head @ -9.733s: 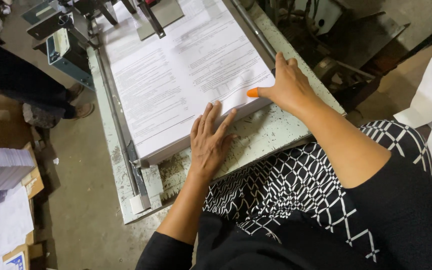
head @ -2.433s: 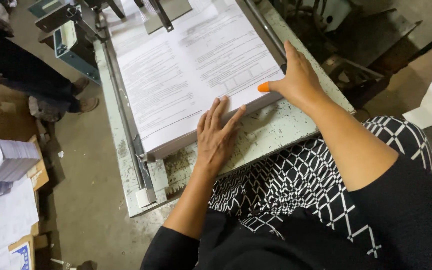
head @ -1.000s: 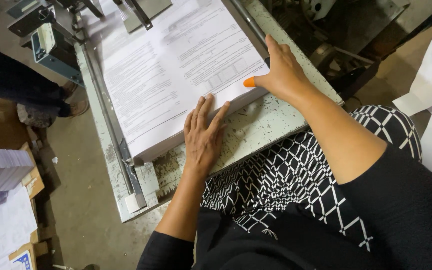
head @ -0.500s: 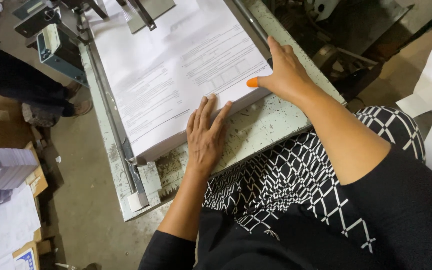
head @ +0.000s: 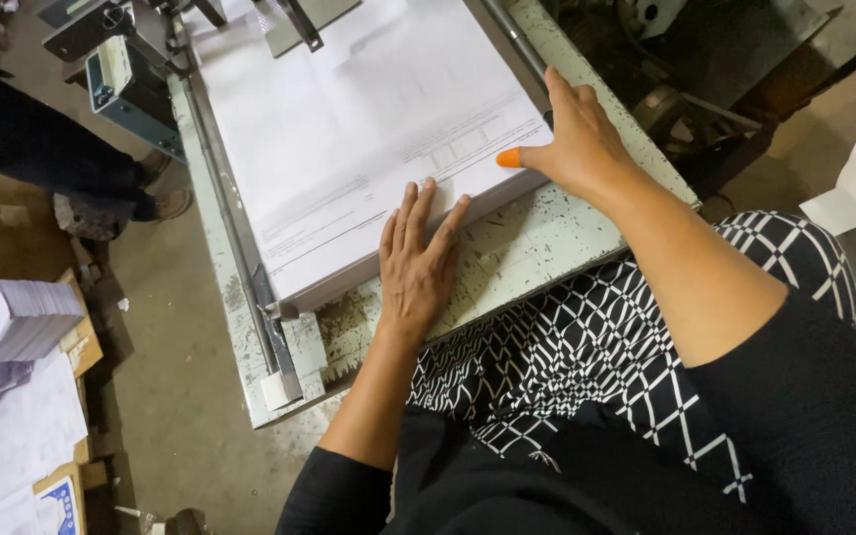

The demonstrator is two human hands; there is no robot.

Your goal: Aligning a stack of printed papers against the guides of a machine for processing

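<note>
Since half a second ago both hands have barely shifted: the left hand [head: 420, 260] lies flat, fingers together, on the near edge of the thick white paper stack [head: 369, 149]. At 2 o'clock, the right hand [head: 575, 139], its thumb capped in orange, braces the stack's corner. The stack sits square on the chipped, pale-green surface [head: 537, 233]; its print is too washed out to read, and its far end is cut off.
</note>
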